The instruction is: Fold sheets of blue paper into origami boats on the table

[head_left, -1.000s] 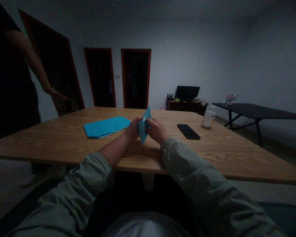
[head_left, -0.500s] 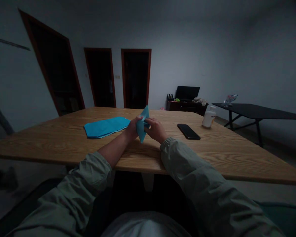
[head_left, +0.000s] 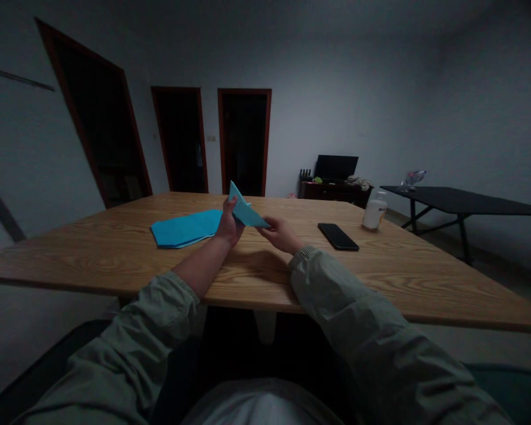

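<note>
A folded piece of light blue paper (head_left: pixel 246 212) is held above the wooden table, between my two hands. My left hand (head_left: pixel 230 224) grips its left side, with the thumb on the near face. At the paper's lower right corner, the fingers of my right hand (head_left: pixel 279 233) pinch the tip. One point of the paper sticks up at the upper left, and its long edge slopes down to the right. A stack of flat blue sheets (head_left: pixel 186 229) lies on the table just left of my left hand, which covers its right end.
On the wooden table (head_left: pixel 115 260), a black phone (head_left: pixel 338 236) lies right of my right hand, with a white bottle (head_left: pixel 374 211) beyond it. Farther back stand a dark cabinet with a monitor (head_left: pixel 336 167) and a black table (head_left: pixel 469 199) at the right.
The paper has turned from nearly upright to a slant down to the right. My left hand has shifted slightly left, and my right hand now pinches the paper's right corner.
</note>
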The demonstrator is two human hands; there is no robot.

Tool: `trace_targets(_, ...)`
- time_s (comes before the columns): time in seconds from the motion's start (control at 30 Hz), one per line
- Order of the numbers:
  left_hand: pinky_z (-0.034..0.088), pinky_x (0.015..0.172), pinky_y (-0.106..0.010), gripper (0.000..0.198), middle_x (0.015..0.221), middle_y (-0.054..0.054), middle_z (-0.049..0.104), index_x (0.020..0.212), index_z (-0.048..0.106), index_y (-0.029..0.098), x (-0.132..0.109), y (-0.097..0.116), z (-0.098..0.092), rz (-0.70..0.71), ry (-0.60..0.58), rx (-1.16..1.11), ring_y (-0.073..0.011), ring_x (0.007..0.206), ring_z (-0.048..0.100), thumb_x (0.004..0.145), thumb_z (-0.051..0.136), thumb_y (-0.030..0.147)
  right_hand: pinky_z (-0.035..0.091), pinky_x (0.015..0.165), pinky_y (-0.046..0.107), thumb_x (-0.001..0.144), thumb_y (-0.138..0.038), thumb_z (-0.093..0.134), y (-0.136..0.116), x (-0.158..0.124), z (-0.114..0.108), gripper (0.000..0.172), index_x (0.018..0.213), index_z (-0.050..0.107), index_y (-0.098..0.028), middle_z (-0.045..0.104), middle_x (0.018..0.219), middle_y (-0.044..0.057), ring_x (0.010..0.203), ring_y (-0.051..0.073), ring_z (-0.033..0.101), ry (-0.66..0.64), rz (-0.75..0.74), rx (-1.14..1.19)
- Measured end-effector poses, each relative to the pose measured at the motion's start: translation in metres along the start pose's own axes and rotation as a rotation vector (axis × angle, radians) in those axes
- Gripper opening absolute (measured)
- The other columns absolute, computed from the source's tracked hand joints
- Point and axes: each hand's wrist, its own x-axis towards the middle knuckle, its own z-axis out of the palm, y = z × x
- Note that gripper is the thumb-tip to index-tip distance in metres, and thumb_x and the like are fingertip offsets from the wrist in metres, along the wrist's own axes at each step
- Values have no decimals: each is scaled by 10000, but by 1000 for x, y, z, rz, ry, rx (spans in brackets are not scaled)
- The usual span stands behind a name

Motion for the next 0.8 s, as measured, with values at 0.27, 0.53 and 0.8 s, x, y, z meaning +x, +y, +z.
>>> trace_targets(0.27,438,861,-325,490,1165,-76,590,1134,580,264,24,16,-64,276,177,736,-223,1000,582,671,726,322,471,645,265,813,-240,523,49,1,-62,255,1002,674,-159,687,752,43,657,165,639,325,78,-387)
trace_targets(0.53,385,965,-370,530,1118,-143,680,955,702,192,39,27,-143,-90,-15,1645,-354,1130,565,487,842,398,463,858,365,765,-218,608,86,-24,-93,585,1339,514,-165,649,1150,160,991,267,621,281,279,-817)
trace_targets(0.8,451,905,-295,574,1257,-74,642,1210,641,271,43,30,-134,-80,-137,2164,-262,1108,600,745,585,603,456,699,273,825,-294,534,67,-17,-91,211,952,674,-200,701,830,41,752,181,631,230,281,-744)
